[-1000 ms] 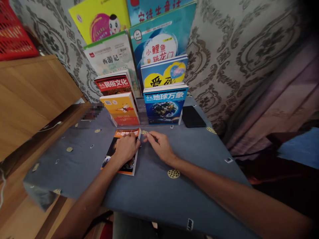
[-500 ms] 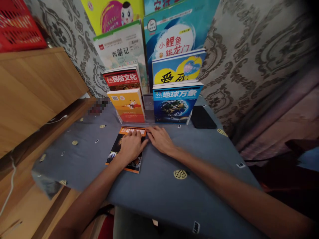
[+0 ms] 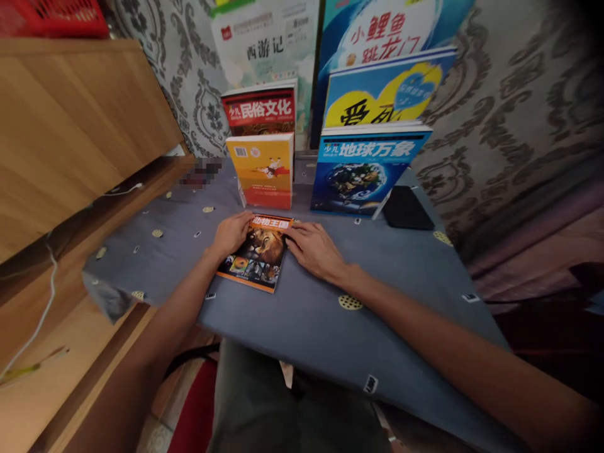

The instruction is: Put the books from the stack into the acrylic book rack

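A book (image 3: 264, 245) with an orange-edged cover, a lion's face and smaller animal pictures lies closed on the cloth-covered table in front of me. My left hand (image 3: 231, 235) rests along its upper left edge, fingers stretched toward the top corner. At the upper right edge, my right hand (image 3: 313, 248) lies palm down, with its fingertips touching the cover. Both hands look loosely spread rather than closed round the book.
Beyond the book, a clear stand holds an orange book (image 3: 262, 173), a red book (image 3: 259, 113), a blue globe book (image 3: 363, 176) and others behind. A black phone-like slab (image 3: 408, 207) lies right of it. A wooden cabinet (image 3: 85, 119) stands left, with a red basket (image 3: 61, 19) on top.
My left hand has slid off the middle of the cover to its left edge, uncovering the lion picture. My right hand stays at the upper right corner. The view has tilted down.
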`<state>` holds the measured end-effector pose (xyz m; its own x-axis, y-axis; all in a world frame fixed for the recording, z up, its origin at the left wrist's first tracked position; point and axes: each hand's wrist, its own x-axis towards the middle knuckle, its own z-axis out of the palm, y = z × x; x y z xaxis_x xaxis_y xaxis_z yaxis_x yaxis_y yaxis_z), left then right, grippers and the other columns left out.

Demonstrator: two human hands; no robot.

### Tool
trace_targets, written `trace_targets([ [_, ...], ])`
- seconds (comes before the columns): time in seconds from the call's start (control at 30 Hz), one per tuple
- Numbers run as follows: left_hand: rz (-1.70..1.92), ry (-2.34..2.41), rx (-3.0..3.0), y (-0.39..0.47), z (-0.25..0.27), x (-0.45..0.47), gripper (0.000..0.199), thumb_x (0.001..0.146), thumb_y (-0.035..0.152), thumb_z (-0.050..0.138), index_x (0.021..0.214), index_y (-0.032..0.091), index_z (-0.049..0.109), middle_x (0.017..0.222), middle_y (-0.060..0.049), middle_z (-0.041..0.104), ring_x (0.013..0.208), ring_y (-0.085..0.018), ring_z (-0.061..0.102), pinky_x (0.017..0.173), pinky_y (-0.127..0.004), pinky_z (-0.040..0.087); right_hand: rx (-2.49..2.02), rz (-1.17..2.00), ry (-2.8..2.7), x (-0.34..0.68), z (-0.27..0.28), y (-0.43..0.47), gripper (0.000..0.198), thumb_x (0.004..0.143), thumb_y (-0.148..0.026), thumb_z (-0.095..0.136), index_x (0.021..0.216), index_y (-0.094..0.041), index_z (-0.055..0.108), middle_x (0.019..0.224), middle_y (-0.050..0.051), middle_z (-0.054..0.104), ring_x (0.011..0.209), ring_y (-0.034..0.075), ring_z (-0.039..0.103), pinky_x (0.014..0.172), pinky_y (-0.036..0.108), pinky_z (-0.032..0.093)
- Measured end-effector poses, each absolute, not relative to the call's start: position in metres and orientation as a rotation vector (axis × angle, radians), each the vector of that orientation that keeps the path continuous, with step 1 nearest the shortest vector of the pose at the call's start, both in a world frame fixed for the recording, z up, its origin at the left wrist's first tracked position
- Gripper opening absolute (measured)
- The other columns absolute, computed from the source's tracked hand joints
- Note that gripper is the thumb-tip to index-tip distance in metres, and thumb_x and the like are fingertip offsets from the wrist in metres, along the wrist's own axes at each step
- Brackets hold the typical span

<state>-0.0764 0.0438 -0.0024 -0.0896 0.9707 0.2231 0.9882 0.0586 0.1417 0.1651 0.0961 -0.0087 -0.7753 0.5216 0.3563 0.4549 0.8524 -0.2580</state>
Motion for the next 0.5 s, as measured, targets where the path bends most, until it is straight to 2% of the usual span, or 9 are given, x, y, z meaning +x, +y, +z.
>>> trace_targets([
  [0.17,-0.438,-2.227,-2.088,0.044,-0.006,-0.077,0.041,0.099,0.019,0.04,0.134,0.021,0.062,0.141,-0.003,0.062,0.13,-0.019,0.058,0.112,-0.033,0.042,-0.427,0.28,-2.563,0.17,-0.009,0.048,0.034,0.101,-0.026,0.039,0.115,-0.016,0.069,0.103,0.013,0.074,0.101,0.026,0.065,0.096,0.043,0.046],
  [0.27,-0.468,-2.227,-2.08,0.042,-0.005,-0.077,0.041,0.099,0.019,0.04,0.133,0.021,0.062,0.141,-0.003,0.062,0.128,-0.019,0.058,0.111,-0.032,0.042,-0.177,0.353,-2.581,0.17,-0.008,0.022,0.035,0.102,-0.026,0.038,0.116,-0.017,0.069,0.101,0.012,0.074,0.098,0.024,0.066,0.094,0.041,0.049],
  [0.37,-0.489,-2.235,-2.075,0.04,-0.004,-0.076,0.041,0.099,0.019,0.039,0.132,0.023,0.063,0.14,-0.002,0.063,0.127,-0.019,0.059,0.109,-0.031,0.043,0.007,0.45,-2.662,0.158,-0.006,0.009,0.033,0.102,-0.026,0.041,0.118,-0.017,0.069,0.113,0.013,0.073,0.11,0.023,0.064,0.099,0.041,0.048],
  [0.5,-0.506,-2.223,-2.085,0.039,-0.003,-0.076,0.04,0.099,0.02,0.04,0.13,0.024,0.064,0.136,-0.002,0.066,0.122,-0.019,0.062,0.106,-0.031,0.046,0.106,0.573,-2.778,0.133,-0.001,0.005,0.032,0.102,-0.026,0.046,0.128,-0.021,0.065,0.139,0.008,0.064,0.136,0.02,0.051,0.116,0.046,0.035],
])
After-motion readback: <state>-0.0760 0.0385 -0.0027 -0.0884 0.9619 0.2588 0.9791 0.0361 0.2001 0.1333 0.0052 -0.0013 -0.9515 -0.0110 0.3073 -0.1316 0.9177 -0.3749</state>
